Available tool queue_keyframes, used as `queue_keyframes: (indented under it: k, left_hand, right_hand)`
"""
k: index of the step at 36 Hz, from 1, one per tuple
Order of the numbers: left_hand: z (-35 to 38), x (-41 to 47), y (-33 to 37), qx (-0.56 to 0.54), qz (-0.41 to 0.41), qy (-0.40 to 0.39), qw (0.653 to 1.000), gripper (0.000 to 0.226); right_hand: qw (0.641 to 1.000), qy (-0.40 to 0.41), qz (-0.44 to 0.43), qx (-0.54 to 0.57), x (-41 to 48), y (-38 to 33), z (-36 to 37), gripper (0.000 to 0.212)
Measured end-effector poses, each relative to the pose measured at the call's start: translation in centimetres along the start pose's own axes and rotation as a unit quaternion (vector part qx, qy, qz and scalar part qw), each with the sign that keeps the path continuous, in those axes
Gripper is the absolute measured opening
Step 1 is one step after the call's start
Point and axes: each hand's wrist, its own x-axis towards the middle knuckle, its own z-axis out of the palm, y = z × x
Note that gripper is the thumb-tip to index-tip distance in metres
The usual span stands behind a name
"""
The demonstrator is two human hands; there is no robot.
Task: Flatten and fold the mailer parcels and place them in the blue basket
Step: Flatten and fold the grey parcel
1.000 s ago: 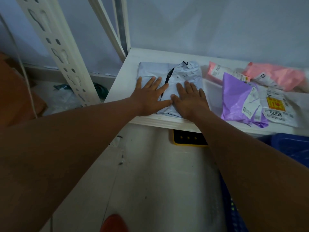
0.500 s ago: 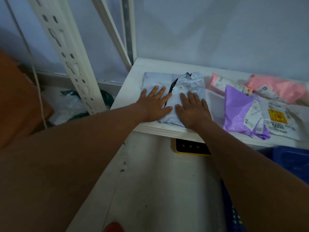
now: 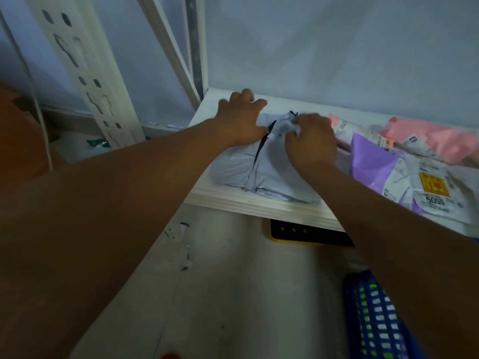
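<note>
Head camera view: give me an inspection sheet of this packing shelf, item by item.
Surface: white shelf board, mailers lying on it.
Job's things: grey mailer at the front edge; purple mailer, pink mailer and white labelled parcel to its right; blue basket below, at right.
Clutter: yellow-and-black item under the shelf.
Hands: right hand pinches the grey mailer's far edge; left hand lies over its far left corner, grip blurred.
Cables: white cord hanging at left.
Surroundings: perforated rack upright, pale wall.
</note>
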Motion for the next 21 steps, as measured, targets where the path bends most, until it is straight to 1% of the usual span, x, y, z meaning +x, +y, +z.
queue_keyframes:
  k: [1,2,5,9,17,21]
  left_hand:
    - [0.2,0.4,0.2,0.011,0.01,0.005,1.0,0.07]
    - [0.5,0.8,0.6,0.018,0.013,0.001,1.0,0.069]
    - [2.0,1.8,1.6,0.032,-0.002,-0.031,0.999,0.065]
    - [5.4,1.2,1.3,0.01,-0.01,-0.059,0.998,0.061]
    - [8.1,0.5,1.3,0.011,-0.014,0.009,1.0,0.061]
    - [8.4,0.5,1.1,0.011,-0.016,0.02,1.0,0.061]
  right_hand:
    - [1.0,0.001,-0.018,-0.01,0.5,0.0,0.4,0.052]
    - [0.999,-0.016,-0.03,-0.027,0.9,0.0,0.7,0.053]
    - [0.988,-0.107,-0.035,-0.102,2.1,0.2,1.9,0.06]
    - [0.971,-0.202,-0.049,-0.117,2.1,1.1,4.0,0.065]
    - [0.976,-0.187,-0.034,-0.106,0.5,1.7,5.7,0.067]
    - [0.975,-0.19,-0.036,-0.106,0.4,1.7,5.8,0.067]
